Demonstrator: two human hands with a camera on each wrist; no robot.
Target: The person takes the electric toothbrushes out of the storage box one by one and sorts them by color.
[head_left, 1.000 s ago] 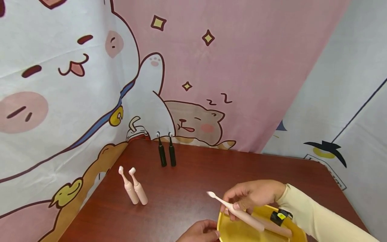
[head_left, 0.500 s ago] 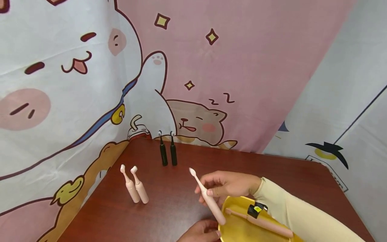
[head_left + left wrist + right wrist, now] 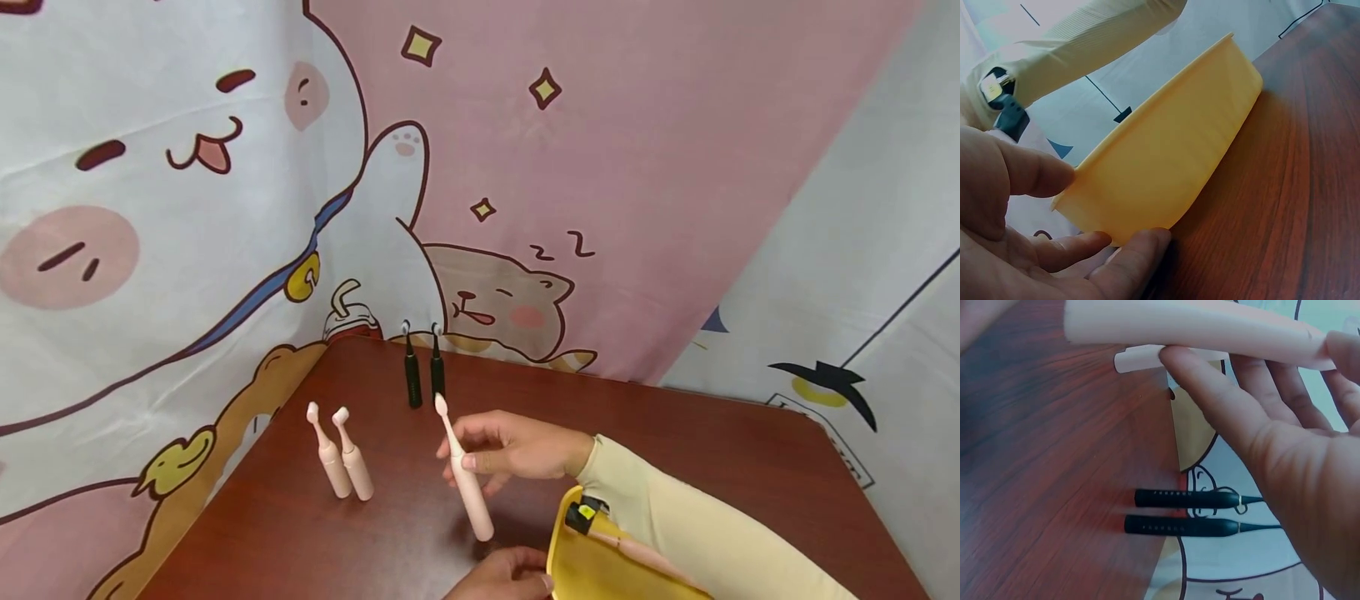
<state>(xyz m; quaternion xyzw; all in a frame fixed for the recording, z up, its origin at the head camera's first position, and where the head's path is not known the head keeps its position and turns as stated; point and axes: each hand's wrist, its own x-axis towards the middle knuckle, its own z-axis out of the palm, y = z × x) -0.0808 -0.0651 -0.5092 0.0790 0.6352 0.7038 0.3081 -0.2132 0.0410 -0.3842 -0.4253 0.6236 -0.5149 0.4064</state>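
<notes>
My right hand point(image 3: 517, 450) holds a pale pink electric toothbrush point(image 3: 470, 492) by the upper handle, head up and slightly tilted, over the table. In the right wrist view its thick handle point(image 3: 1166, 325) crosses the top between thumb and fingers. My left hand point(image 3: 504, 575) grips the near-left edge of a yellow plastic tray point(image 3: 553, 550); the left wrist view shows fingers point(image 3: 1132, 250) at the corner of its outer wall. Another pink toothbrush point(image 3: 645, 557) lies inside the tray, partly hidden by the right sleeve. Two pink toothbrushes point(image 3: 335, 468) stand upright, side by side, left of my right hand.
Two black electric toothbrushes point(image 3: 413, 379) stand upright near the back edge of the dark red-brown table point(image 3: 675, 433). A cloth backdrop point(image 3: 637, 167) with cartoon animals hangs right behind the table and along its left side.
My right hand has lifted the pink toothbrush out of the tray and carried it left, turning it more upright. My left hand has stayed at the tray's edge.
</notes>
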